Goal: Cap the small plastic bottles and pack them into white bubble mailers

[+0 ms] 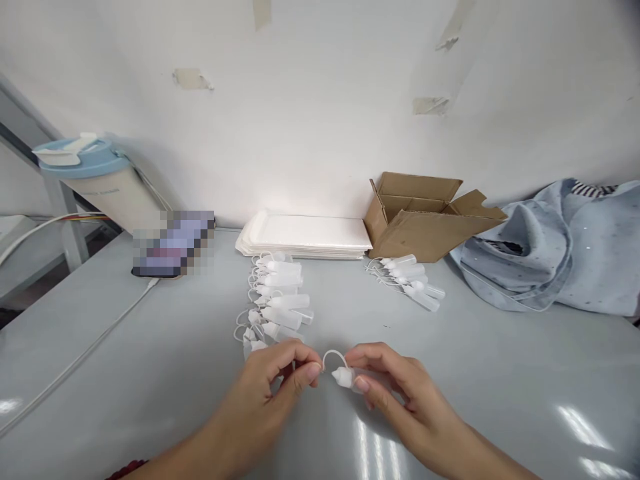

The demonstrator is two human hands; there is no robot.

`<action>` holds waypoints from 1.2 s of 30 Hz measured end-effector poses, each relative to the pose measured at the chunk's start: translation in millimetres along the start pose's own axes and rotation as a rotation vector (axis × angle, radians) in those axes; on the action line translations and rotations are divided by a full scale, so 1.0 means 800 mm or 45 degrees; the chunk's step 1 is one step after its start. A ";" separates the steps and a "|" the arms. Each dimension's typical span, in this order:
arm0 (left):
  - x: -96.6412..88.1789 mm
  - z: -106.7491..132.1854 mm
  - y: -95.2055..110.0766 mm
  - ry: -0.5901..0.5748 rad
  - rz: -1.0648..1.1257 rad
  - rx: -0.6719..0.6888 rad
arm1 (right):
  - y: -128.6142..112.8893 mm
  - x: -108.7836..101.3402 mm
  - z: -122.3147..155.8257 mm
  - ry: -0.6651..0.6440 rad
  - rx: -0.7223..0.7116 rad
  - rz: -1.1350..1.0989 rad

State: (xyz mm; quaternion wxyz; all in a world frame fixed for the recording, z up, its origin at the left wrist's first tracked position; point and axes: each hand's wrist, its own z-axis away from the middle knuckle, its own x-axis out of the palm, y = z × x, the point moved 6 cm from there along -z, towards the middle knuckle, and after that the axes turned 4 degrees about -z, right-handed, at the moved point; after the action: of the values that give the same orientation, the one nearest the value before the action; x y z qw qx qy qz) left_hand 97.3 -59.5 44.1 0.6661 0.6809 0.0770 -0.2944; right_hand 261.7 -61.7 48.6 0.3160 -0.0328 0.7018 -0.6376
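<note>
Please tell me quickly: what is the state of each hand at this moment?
Left hand: closed, pinching one end of a thin white strap.
Right hand: closed, holding a small white-tipped bottle.

Glossy grey tabletop (pixel 175 373), small white-tipped bottles (pixel 284 317) in two clusters, white stack (pixel 310 233), open cardboard box (pixel 420 233), phone (pixel 175 243), cable (pixel 95 345), pale-blue fabric (pixel 540 253)

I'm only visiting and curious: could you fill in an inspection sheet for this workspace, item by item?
Surface: grey table, glossy, with light reflections.
Job's things: bottle with a curved cord; larger bottle group at centre-left, smaller group near the box.
Clutter: phone, cup, blue cloth, white stack.
Hands: left pinches the cord's end; right holds the bottle.
Cables: white cable plugged into the phone; another at far left.
Surroundings: white wall with tape scraps.
</note>
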 end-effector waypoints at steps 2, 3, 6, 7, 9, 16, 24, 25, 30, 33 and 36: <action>0.003 0.001 -0.003 -0.029 0.034 -0.034 | 0.002 0.002 0.001 -0.018 0.009 -0.020; 0.003 0.001 -0.005 -0.041 0.053 -0.051 | 0.003 0.002 0.001 -0.024 0.010 -0.026; 0.001 0.001 -0.010 -0.061 0.097 -0.119 | 0.006 0.001 0.001 -0.028 0.021 -0.046; 0.001 0.000 -0.011 -0.067 0.104 -0.135 | 0.007 0.001 0.001 -0.029 0.029 -0.054; 0.000 -0.001 -0.011 -0.074 0.108 -0.150 | 0.009 0.000 0.002 -0.030 0.041 -0.068; 0.001 0.001 -0.010 -0.054 0.100 -0.148 | 0.006 0.002 0.002 -0.042 0.026 -0.075; -0.001 0.000 -0.007 -0.032 0.082 -0.114 | 0.006 0.003 0.001 -0.048 0.025 -0.047; -0.001 0.000 -0.006 -0.020 0.075 -0.089 | 0.005 0.003 0.002 -0.051 0.021 -0.052; -0.002 0.003 0.003 0.137 -0.032 0.091 | 0.002 0.003 0.004 -0.033 -0.006 -0.049; -0.004 0.007 0.013 0.221 -0.121 0.249 | 0.001 0.002 0.003 -0.015 0.002 -0.033; -0.005 0.010 0.023 0.289 -0.173 0.411 | -0.001 0.002 0.003 -0.027 0.009 -0.001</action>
State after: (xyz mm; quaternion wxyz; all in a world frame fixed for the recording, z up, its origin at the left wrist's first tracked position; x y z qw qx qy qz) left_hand 100.9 -68.2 62.5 0.5142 0.8008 0.1491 -0.2687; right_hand 261.1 -64.8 49.0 0.3234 -0.0388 0.6960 -0.6399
